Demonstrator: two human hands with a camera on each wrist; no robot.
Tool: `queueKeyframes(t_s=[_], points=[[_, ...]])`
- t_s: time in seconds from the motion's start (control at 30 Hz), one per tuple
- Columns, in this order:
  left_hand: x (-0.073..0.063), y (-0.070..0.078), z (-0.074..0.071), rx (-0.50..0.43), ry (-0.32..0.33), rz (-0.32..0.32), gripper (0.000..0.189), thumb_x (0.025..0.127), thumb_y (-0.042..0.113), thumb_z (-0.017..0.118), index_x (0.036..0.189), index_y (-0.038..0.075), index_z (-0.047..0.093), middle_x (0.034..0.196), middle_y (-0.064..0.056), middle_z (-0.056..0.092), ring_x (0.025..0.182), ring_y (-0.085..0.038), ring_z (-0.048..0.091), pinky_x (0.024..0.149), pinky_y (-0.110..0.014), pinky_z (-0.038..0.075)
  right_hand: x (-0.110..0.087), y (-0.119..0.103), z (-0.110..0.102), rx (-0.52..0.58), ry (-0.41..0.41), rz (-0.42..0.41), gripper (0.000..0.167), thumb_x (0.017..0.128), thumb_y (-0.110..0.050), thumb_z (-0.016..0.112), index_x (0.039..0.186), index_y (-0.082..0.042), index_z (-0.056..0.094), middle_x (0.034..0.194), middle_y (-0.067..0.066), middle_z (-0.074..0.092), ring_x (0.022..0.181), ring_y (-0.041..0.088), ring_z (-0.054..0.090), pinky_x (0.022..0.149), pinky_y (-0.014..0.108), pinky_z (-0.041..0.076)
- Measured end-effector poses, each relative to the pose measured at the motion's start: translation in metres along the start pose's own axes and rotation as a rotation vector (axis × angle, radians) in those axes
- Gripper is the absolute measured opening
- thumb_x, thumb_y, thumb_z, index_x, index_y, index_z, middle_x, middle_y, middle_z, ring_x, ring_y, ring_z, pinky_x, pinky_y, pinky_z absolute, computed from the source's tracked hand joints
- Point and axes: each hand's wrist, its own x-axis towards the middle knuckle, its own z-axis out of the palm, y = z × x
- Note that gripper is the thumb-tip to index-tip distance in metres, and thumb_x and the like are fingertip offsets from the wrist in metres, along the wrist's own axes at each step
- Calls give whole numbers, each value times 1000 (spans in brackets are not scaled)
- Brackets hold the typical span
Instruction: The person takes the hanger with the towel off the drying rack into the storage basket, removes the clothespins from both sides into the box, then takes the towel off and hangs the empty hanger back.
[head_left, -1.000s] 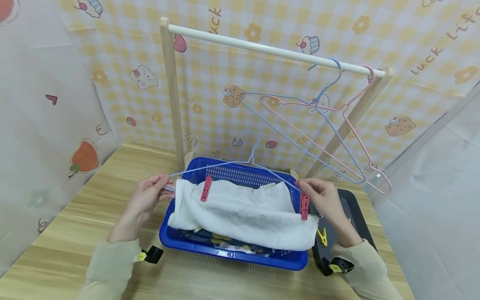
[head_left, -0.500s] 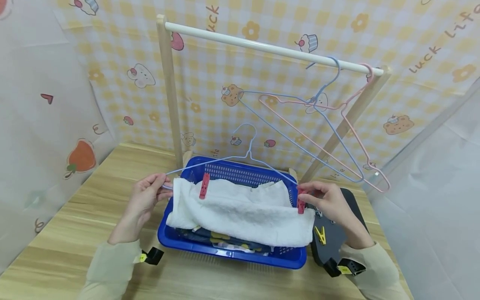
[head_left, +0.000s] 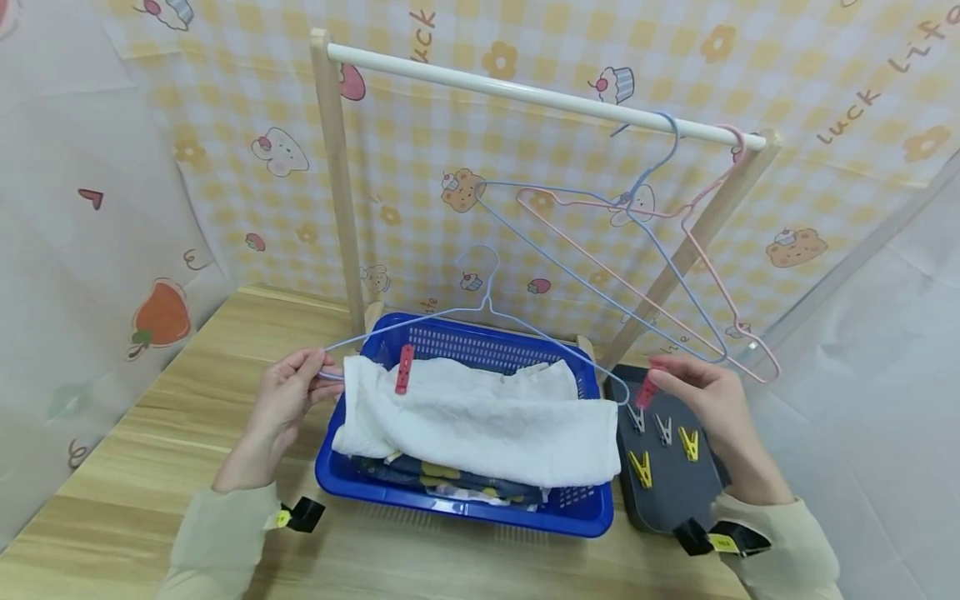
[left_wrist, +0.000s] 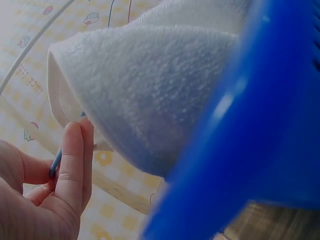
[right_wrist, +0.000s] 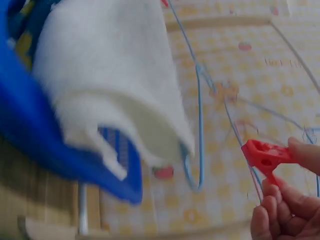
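Though slim, a blue hanger [head_left: 487, 303] through a folded, nubby towel [head_left: 480, 437].

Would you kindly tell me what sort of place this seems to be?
It looks like a tabletop corner set up for hanging laundry, perhaps staged: a white rail bears hangers, a blue basket contains cloth, and a dark tray holds clothespins.

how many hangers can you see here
3: the left hand holds the lower blue hanger over the basket; the upper blue hanger hangs from the rail, with the pink hanger right of it. Any under the white cloth would be hidden.
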Motion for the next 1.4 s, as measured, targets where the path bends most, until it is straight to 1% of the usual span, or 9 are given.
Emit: queueKeyframes(t_s=[0.1,0.27,0.43,0.6,0.7,0.93,1.17,1.3,1.4], points=[[1,0,-1,-12,9,4,30,99,13,48,75,15,65,69,2,66,62,-6,65,62,-17,56,-8,18,-16,-126,-56,83,37,91,-22,63,114,7,62,90,-6,70,78,2,62,70,12,50],[1,3,-2,-15,17,5,30,98,13,48,75,15,66,69,2,66,62,-7,65,62,-17,56,-21,58,-29,-371,-181,220,46,89,-29,66,112,11,61,94,16,69,75,11,63,64,23,53],[4,1,-4,3,19,29,25,98,18,51,77,15,66,71,2,67,63,-6,65,63,-18,57,-26,97,-25,-438,-178,318,42,85,-25,71,103,12,62,83,15,68,71,19,62,58,31,53],[9,-5,-9,9,-5,77,22,97,22,54,81,13,66,74,0,68,65,-8,66,65,-19,57,-24,122,-13,-488,-172,344,34,80,-19,74,90,11,61,75,13,66,66,21,61,54,33,52],[8,-3,-6,-31,-10,66,22,96,19,54,81,11,67,73,-1,68,64,-9,66,64,-20,57,-22,131,-5,-531,-171,345,30,77,-16,75,85,10,63,73,13,64,64,21,59,54,33,52],[2,3,2,-39,14,4,28,98,15,49,75,13,66,70,1,67,61,-8,65,61,-18,57,-19,147,10,-588,-213,414,23,76,-14,75,75,6,64,62,5,57,55,16,52,46,27,44],[2,0,1,-29,12,-1,29,98,15,49,75,14,66,69,1,66,61,-7,65,62,-18,57,-22,152,18,-614,-222,398,23,77,-13,75,67,2,61,57,2,54,51,14,48,43,25,39],[1,0,1,-31,10,5,28,98,15,49,75,14,66,70,1,66,61,-7,65,62,-18,57,-23,150,19,-629,-226,400,24,78,-16,73,70,2,59,59,3,54,53,15,48,44,26,39],[1,0,0,-29,14,2,28,98,16,49,75,14,66,70,1,66,61,-7,65,62,-18,57,-23,146,16,-645,-235,405,27,81,-18,70,80,6,57,65,8,55,57,18,50,47,29,42]])
